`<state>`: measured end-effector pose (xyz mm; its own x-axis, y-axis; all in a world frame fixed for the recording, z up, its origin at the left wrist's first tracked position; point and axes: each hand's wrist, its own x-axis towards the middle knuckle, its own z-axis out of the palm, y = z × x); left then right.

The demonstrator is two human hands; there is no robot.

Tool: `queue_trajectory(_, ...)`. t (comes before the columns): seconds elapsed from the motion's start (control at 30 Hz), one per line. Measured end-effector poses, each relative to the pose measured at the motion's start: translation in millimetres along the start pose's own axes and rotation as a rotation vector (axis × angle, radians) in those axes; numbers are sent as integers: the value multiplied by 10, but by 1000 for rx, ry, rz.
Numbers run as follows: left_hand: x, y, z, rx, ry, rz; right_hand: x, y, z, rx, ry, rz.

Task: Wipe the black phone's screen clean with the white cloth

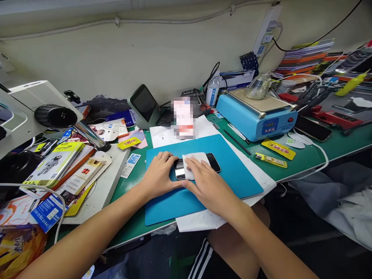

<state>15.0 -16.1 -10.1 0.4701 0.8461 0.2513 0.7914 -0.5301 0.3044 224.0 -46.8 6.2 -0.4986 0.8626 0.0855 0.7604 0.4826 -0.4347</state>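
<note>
A smartphone [215, 162] with a dark screen lies flat on a blue work mat [171, 209]. My left hand [158, 174], with a ring on one finger, grips the phone's left end, fingers at the far edge and thumb toward the near side. Over the middle of the screen lies a folded white wipe [205, 157]. My right hand [206, 180] presses this wipe down with its fingers. Both thumbs meet near the phone's front edge. Part of the phone is hidden under the wipe and my fingers.
A blue heating plate device [244, 118] carries a glass jar [258, 87] at the back right. Black tweezers [236, 142] and a yellow tube [271, 160] lie right of the mat. Boxes [54, 162] pile up on the left beside a metal-posted stand [90, 133]. A small display [143, 104] stands behind.
</note>
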Motion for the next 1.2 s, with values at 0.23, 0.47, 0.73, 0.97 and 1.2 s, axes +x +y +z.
queue_trajectory(0.23,9,4,-20,-1,-29,-31,-148,381,-227,-75,33,152)
queue_trajectory(0.47,12,-2,-34,-6,-30,-34,-497,448,-176,-188,50,126)
queue_trajectory(0.73,13,-6,-34,-13,-33,-39,-251,458,-219,-186,29,166)
queue_trajectory(0.97,12,-1,-28,-18,-35,-41,-161,524,-264,-176,53,148)
queue_trajectory(1.2,19,-4,-40,-16,-33,-37,-564,561,-192,-242,108,125)
